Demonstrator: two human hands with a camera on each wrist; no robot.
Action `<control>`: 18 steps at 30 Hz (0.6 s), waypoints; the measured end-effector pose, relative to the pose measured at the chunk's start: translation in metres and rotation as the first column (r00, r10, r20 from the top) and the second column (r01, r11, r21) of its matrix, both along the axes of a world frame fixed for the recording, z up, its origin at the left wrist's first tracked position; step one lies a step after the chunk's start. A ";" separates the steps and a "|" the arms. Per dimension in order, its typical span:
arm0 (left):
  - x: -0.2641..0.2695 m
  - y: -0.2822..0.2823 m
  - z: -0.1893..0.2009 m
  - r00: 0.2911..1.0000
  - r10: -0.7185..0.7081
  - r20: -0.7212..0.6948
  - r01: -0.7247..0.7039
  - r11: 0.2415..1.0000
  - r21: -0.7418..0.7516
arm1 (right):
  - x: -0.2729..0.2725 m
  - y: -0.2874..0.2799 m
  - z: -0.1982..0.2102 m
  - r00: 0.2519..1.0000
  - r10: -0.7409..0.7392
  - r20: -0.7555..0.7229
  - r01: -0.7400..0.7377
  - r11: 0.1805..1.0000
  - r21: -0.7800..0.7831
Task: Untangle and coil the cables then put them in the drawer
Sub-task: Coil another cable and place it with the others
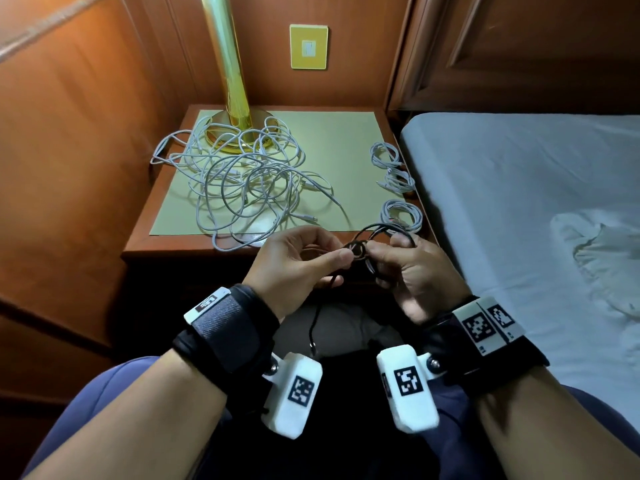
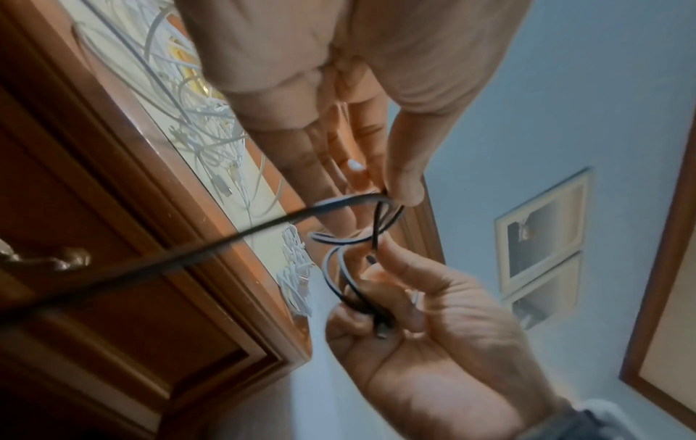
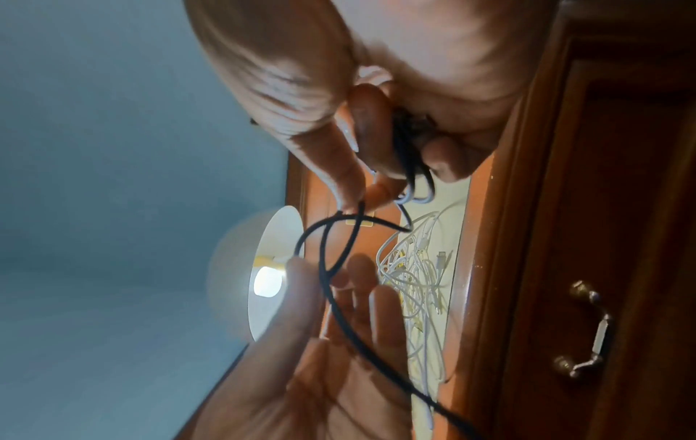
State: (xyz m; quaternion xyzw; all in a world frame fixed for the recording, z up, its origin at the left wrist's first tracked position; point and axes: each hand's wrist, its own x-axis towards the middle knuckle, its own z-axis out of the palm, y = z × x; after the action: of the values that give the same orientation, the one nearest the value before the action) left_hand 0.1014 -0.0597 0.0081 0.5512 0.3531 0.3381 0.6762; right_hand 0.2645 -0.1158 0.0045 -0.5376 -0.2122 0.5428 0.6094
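The left hand (image 1: 298, 261) and the right hand (image 1: 412, 268) meet in front of the wooden bedside surface (image 1: 166, 237), both working a thin black cable (image 1: 360, 249). The left hand pinches the cable between thumb and forefinger; its other fingers are loosely extended in the right wrist view. The right hand has its fingers curled round a small bundle of black loops, and the left wrist view shows a plug end (image 2: 382, 333) tucked against its palm. A loose length of the black cable hangs down between the wrists towards the lap, where its far end is hard to make out in the dark.

On the pale green mat (image 1: 346, 133) covering the surface lies a large tangle of white cables (image 1: 242, 174), some strands wrapping the round base of the brass lamp (image 1: 239, 136); individual cables cannot be separated by eye. The lamp's upper part is cut off in the head view. Along the mat's right edge sit three small coiled white cables (image 1: 398, 181), the nearest partly hidden behind the black loops.

A drawer front with a brass handle (image 3: 587, 330) shows below the surface in the wrist views; the head view hides it in shadow. A bed with a grey sheet (image 1: 519, 188) lies to the right.
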 end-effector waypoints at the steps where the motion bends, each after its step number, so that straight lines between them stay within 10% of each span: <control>1: 0.001 -0.001 0.000 0.996 -0.061 0.059 0.063 0.997 -0.046 | 0.000 0.000 0.003 0.999 0.005 -0.034 -0.006 1.000 -0.027; 7: -0.005 0.008 0.010 0.946 -0.051 0.321 0.159 0.934 -0.321 | 0.022 0.002 0.014 0.935 -0.058 -0.350 0.071 0.997 0.025; 18: 0.005 0.013 0.003 0.979 0.199 0.043 -0.196 0.979 -0.061 | 0.021 -0.003 0.015 0.935 -0.070 -0.349 0.091 0.995 0.045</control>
State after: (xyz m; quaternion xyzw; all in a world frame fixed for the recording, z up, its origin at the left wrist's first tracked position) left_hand 0.1067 -0.0466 0.0116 0.4856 0.3990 0.4068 0.6630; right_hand 0.2855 -0.1184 0.0196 -0.4233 -0.0957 0.5969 0.6748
